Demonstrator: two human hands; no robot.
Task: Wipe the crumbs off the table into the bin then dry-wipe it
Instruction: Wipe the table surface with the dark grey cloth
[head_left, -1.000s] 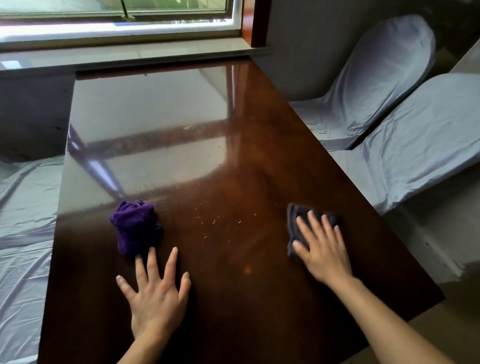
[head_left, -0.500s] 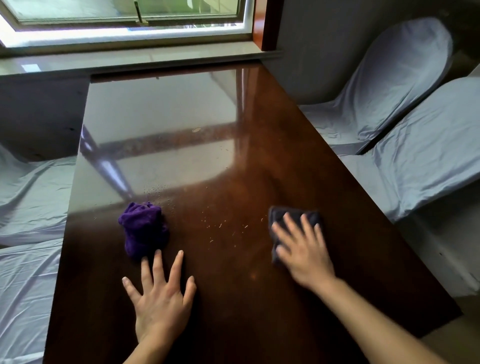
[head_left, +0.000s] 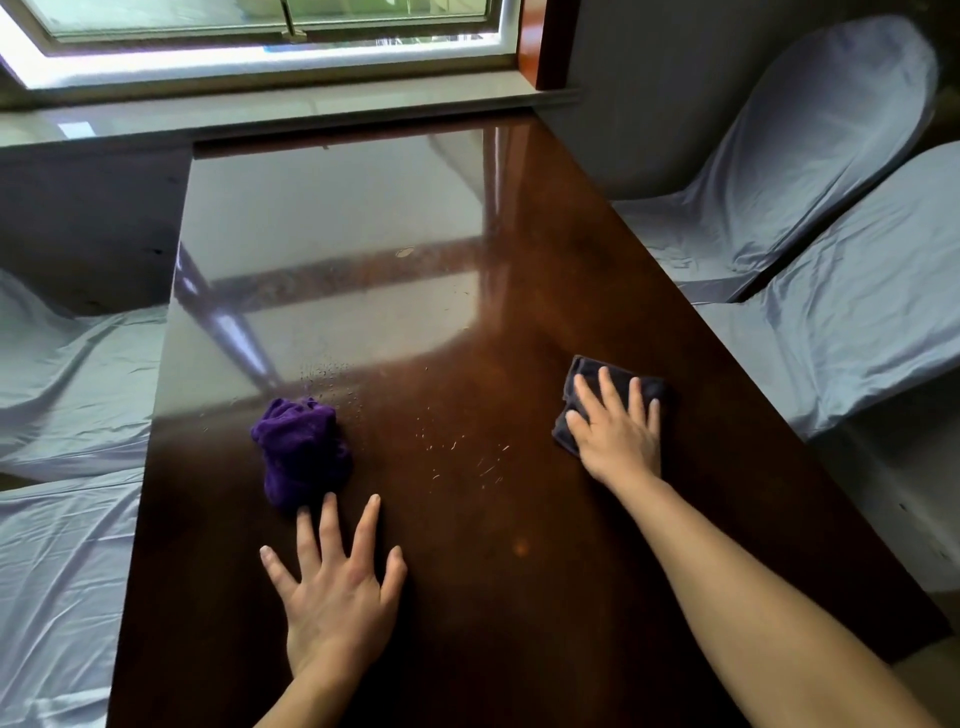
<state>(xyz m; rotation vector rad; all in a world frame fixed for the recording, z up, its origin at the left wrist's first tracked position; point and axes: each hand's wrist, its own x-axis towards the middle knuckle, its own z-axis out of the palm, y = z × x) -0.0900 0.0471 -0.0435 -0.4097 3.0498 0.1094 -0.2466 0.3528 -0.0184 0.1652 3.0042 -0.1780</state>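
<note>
I'm early in the job: the crumbs (head_left: 467, 457) lie scattered on the table (head_left: 519, 597) between my 2 hands, pale thin flecks on dark wood, none gathered into a pile. No bin shows anywhere in view, so the sweep into it is all ahead of me, and so is the dry wipe.

My right hand (head_left: 615, 434) lies flat, fingers spread, pressing down on the dark grey cloth (head_left: 582, 379), a folded square that looks thin and soft. My left hand (head_left: 337, 592) rests open on bare wood, fingers splayed, holding nothing; its fingertips sit just at the near edge of the purple cloth (head_left: 301, 452), a plush bunched lump, and I can't tell if they touch it.

The tabletop is glossy brown lacquer mirroring the window (head_left: 260, 31), with small droplets near the purple cloth. Chairs in smooth pale covers (head_left: 831, 208) stand to the right
</note>
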